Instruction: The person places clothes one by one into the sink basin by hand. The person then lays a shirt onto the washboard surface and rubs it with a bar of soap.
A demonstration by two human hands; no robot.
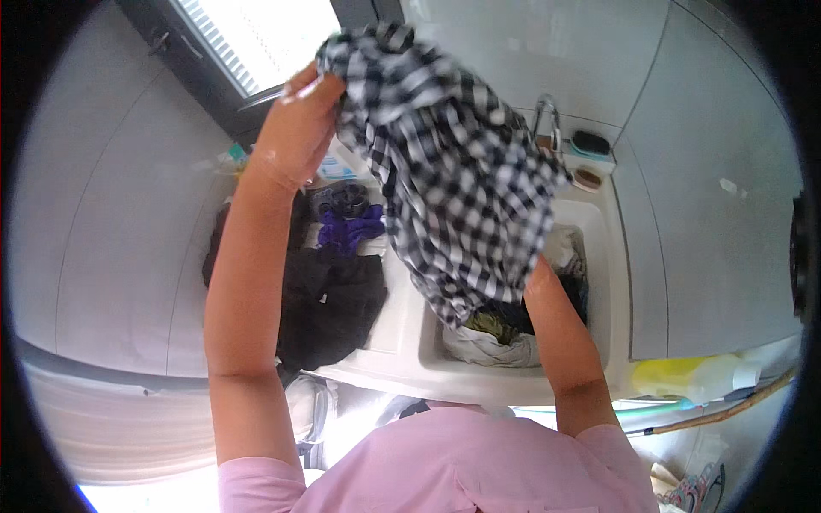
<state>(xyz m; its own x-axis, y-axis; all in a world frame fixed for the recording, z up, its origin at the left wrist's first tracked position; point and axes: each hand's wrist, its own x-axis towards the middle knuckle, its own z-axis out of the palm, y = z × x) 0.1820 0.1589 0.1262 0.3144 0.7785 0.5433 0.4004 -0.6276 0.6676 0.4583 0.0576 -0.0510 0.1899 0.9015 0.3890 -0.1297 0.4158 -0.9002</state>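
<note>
A black-and-white checked garment [455, 173] hangs across the middle of the view, blurred in places, above the white laundry sink [513, 385]. My left hand [301, 122] grips its upper left end, raised near the window. The garment's lower right part covers most of my right hand [541, 276]; only the wrist area shows, so its fingers are hidden. Below, in the basin, lie a whitish cloth [490, 346], an olive-green cloth [490, 326] and dark cloth [574, 292]. Left of the basin, a black garment [333, 308] rests on the sink's side surface beside a purple cloth [349, 227].
A chrome faucet [546, 118] rises at the back, near a black-bristled brush [590, 143] and a small brown-topped item [587, 179]. At the lower right are a yellow-and-clear plastic bottle [693, 378] and a wooden pole [725, 413]. A dark-framed window [256, 38] stands behind my left hand.
</note>
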